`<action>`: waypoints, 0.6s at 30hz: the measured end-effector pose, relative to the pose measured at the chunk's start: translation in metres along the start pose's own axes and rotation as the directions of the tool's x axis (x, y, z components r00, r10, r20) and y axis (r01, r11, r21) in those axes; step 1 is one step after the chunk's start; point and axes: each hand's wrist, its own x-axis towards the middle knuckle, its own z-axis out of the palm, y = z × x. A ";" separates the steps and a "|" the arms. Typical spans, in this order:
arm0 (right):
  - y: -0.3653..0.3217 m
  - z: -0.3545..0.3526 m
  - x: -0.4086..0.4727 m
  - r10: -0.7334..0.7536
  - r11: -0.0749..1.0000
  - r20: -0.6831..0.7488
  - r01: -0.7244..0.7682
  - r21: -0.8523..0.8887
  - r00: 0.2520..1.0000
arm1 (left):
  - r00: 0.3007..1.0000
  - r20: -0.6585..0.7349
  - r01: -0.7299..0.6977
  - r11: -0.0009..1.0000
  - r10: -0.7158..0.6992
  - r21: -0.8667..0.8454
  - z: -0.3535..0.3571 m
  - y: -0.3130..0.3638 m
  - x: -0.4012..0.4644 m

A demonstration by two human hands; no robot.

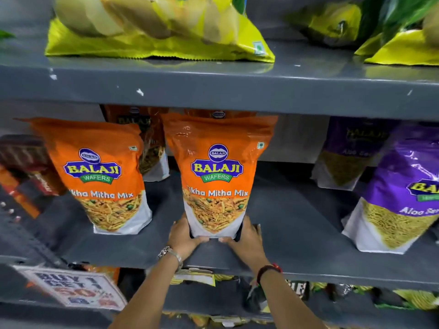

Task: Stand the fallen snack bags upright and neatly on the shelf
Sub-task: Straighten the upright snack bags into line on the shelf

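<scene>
Hands frame the base of the middle orange snack bag (217, 172), which stands upright on the grey shelf (297, 236) between a matching orange bag (99, 174) and the purple bags (401, 186). The left hand (184, 236) cups its lower left corner and the right hand (247, 236) its lower right, fingers wrapped round the bottom edge. This looks like the settling step: squaring the bag. Next, likely, a gentle release that leaves it standing, front facing out, level with its neighbour.
</scene>
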 end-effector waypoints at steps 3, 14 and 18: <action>-0.003 0.000 -0.004 -0.016 1.000 -0.034 0.016 -0.013 0.999 | 1.000 0.008 -0.026 0.999 0.026 -0.033 -0.004 0.001 -0.005; -0.009 0.007 -0.007 -0.011 0.994 -0.008 0.010 -0.107 1.000 | 1.000 0.020 -0.022 0.995 0.024 -0.096 -0.017 -0.005 -0.012; -0.008 0.005 -0.009 -0.007 0.996 -0.039 0.004 -0.085 0.999 | 0.999 0.024 -0.044 0.998 0.045 -0.037 -0.015 -0.005 -0.011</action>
